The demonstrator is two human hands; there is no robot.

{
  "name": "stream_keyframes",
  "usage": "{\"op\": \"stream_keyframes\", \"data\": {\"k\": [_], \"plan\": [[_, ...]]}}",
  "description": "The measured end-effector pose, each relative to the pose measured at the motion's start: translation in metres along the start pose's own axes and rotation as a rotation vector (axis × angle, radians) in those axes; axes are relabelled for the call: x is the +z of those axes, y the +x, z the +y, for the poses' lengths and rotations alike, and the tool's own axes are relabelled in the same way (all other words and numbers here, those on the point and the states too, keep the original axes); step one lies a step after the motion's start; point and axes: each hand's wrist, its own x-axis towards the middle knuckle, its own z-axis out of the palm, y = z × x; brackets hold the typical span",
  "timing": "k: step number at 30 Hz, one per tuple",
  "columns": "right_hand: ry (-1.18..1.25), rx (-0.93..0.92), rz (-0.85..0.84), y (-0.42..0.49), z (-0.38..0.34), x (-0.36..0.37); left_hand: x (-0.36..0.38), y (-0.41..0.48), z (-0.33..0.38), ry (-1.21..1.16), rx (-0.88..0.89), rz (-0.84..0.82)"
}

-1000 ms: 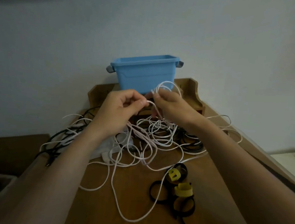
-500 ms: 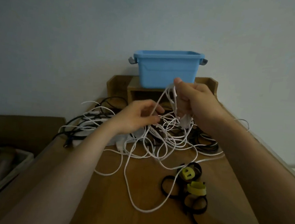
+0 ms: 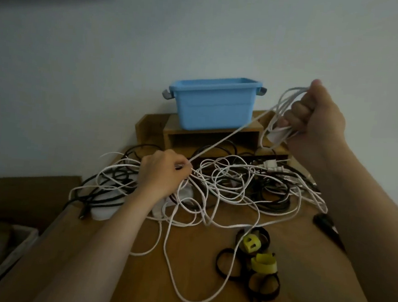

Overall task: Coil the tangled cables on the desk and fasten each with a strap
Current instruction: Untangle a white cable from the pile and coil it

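Head view: loops of the white cable [image 3: 222, 140] are gripped in the curled fingers [image 3: 298, 111] of the right hand [image 3: 319, 119], raised beside the blue bin [image 3: 213, 109], while its taut run is pinched by the left hand [image 3: 160, 174] at the tangle [image 3: 233, 182] on the desk [image 3: 197, 277]. Coiling is judged under way; more slack must be freed before a strap [image 3: 263, 263] is fetched.
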Motion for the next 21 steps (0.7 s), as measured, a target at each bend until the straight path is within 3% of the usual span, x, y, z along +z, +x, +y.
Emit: {"op": "stream_keyframes", "data": {"k": [4, 6, 12, 17, 21], "plan": [[0.121, 0.047, 0.077, 0.007, 0.009, -0.008, -0.001, 0.0, 0.001, 0.038, -0.058, 0.177], [0.152, 0.106, 0.09, 0.012, 0.017, -0.015, -0.004, 0.002, -0.006, -0.056, -0.07, 0.224], [0.011, 0.23, 0.05, 0.023, 0.041, -0.025, -0.023, 0.011, 0.004, -0.477, -0.198, 0.358], [-0.38, 0.282, -0.126, 0.01, 0.058, -0.017, -0.053, 0.02, 0.017, -1.042, -0.33, 0.417], [-0.484, 0.304, -0.086, -0.001, 0.067, -0.014, -0.084, 0.019, 0.024, -1.32, -0.315, 0.447]]}}
